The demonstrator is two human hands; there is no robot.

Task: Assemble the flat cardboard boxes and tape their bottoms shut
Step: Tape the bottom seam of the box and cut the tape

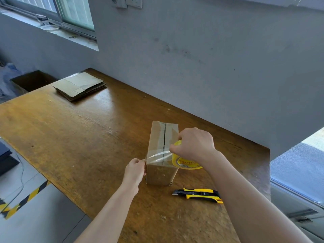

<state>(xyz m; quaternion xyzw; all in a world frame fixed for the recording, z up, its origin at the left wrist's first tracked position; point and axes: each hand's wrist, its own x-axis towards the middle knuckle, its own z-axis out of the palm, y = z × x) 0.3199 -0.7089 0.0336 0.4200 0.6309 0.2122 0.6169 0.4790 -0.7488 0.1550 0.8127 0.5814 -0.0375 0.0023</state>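
— Where do we find the box (pixel 162 151)?

— It stands on the table (pixel 87 137), in the right near part, not far from the wall (pixel 210 67). Its closed flaps face up. We see a dark seam down the middle of the top, with clear tape laid along it.

— And across it?

— A strip of tape (pixel 157 156) is stretched over the near end of the top. It runs from the yellow roll (pixel 185 163), just beside the box's right edge, to the left edge.

— What else lies around us?

— A yellow and black knife (pixel 198 193) lies flat on the table near the box's near right corner, apart from it. A stack (pixel 79 85) of flat boxes sits at the far left corner, well apart. Beyond that edge we see an open carton (pixel 33 81).

— What stands in the way?

— Our right forearm covers the knife's back end, and our right hand hides the top of the roll and part of the box's right edge. We cannot tell whether the roll touches the box.

— And our fingers?

— Our left hand (pixel 135 170) has its fingers curled in tight and pinches the strip's free end at the box's upper left edge. Our right hand (pixel 194 144) is curled round the roll from above, its thumb where the strip leaves the roll.
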